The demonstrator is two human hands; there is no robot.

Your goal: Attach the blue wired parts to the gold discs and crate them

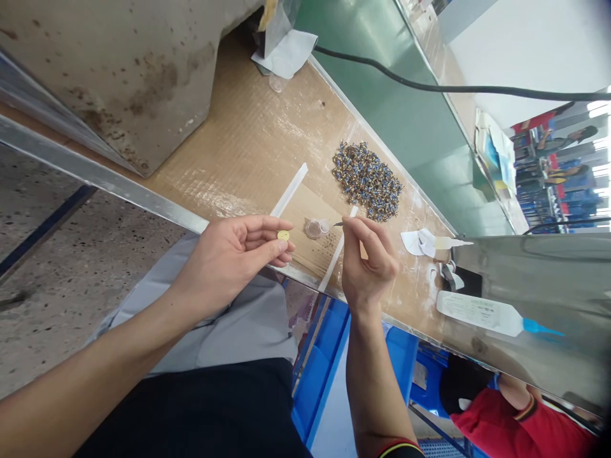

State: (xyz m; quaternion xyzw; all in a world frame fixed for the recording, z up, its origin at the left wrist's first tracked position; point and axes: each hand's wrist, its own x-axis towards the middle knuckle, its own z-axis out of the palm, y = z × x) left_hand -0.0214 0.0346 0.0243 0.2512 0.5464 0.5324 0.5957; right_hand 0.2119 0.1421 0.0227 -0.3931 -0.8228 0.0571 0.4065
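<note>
A small round yellow disc [283,235] is pinched between the thumb and fingers of my left hand [229,257], just above the table's front edge. My right hand [370,261] grips a thin dark pointed tool [338,224]; most of it is hidden by the fingers, so its kind is unclear. The tool's tip points left toward small clear round dishes [314,228] on a cardboard piece. Tiny dark bits [329,242] lie scattered beside the dishes. Behind my right hand is a heap of small blue and brass-coloured parts [367,181].
White tape strips [290,189] cross the cardboard-covered table [238,140]. A stained grey bin [119,70] stands at left. A white bottle with a blue nozzle [482,313] and a small dropper bottle [449,243] lie right. A person in a red shirt [525,420] sits at lower right.
</note>
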